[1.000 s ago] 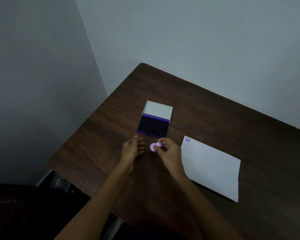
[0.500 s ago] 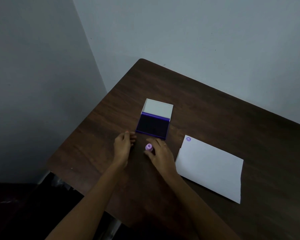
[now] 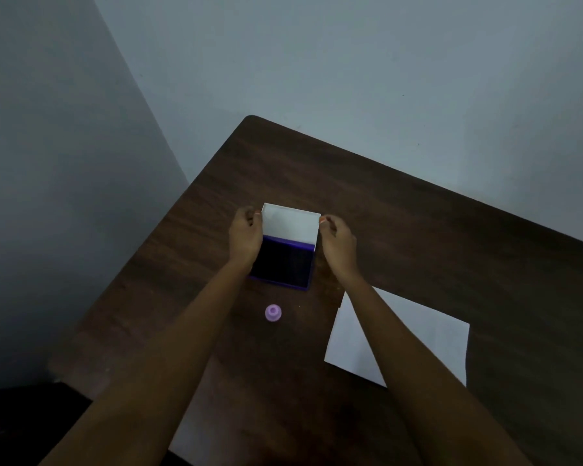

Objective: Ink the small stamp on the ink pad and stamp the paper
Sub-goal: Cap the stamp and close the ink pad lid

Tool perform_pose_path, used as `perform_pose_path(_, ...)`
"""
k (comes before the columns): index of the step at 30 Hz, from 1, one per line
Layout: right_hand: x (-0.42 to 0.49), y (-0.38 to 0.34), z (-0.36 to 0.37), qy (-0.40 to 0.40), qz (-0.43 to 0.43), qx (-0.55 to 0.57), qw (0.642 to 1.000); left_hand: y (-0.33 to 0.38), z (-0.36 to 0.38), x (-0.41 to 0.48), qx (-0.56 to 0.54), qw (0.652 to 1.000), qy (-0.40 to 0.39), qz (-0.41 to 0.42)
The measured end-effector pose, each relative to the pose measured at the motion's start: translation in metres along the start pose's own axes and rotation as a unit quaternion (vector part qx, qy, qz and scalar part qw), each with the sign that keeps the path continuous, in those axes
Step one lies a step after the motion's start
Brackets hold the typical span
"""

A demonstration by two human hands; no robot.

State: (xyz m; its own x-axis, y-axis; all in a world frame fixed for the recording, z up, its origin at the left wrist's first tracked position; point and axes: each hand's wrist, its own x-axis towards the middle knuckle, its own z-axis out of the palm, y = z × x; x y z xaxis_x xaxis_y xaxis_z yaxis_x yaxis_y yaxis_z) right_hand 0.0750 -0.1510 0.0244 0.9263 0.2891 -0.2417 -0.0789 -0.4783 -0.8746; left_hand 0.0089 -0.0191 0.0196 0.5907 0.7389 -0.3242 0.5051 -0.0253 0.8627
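The purple ink pad (image 3: 285,264) lies open on the dark wooden table (image 3: 418,230), its white lid (image 3: 290,223) tilted up at the far side. My left hand (image 3: 244,237) pinches the lid's left edge and my right hand (image 3: 339,242) pinches its right edge. The small pink stamp (image 3: 273,313) stands alone on the table, nearer to me than the pad, with neither hand on it. The white paper (image 3: 418,338) lies to the right, partly hidden by my right forearm.
The table sits in a corner, with grey walls (image 3: 350,62) behind and to the left. Its left edge (image 3: 132,274) and near edge drop off to a dark floor.
My right hand let go of the stamp, which now stands on the table. Both hands moved forward to the ink pad's lid, which stands more upright than before.
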Motion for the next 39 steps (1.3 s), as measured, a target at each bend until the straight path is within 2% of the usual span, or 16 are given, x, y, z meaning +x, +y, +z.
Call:
perform_pose_path(5, 0.006, -0.003, 0.013, -0.014, 0.029, 0.039, 0.999, 0.007, 0.010, 0.006, -0.014, 1.000, -0.016, -0.006)
perform_pose_path(9, 0.005, -0.008, 0.009, 0.007, 0.077, 0.120, 0.990, 0.011, 0.008, 0.006, -0.045, 0.999, -0.011, -0.020)
perform_pose_path(14, -0.006, -0.018, -0.004, 0.009, 0.048, 0.133, 0.990, 0.020, -0.008, -0.002, -0.070, 0.997, -0.006, -0.019)
perform_pose_path(26, -0.070, -0.001, 0.000, -0.006, -0.087, -0.036, 0.996, -0.006, -0.041, -0.062, -0.018, 0.999, 0.001, 0.042)
perform_pose_path(35, -0.093, 0.031, 0.015, -0.038, -0.085, -0.141, 0.986, -0.047, -0.037, -0.077, 0.074, 0.996, -0.017, 0.038)
perform_pose_path(39, -0.093, 0.037, 0.019, -0.048, -0.082, -0.173, 0.980, -0.054, -0.035, -0.078, 0.117, 0.990, -0.011, 0.072)
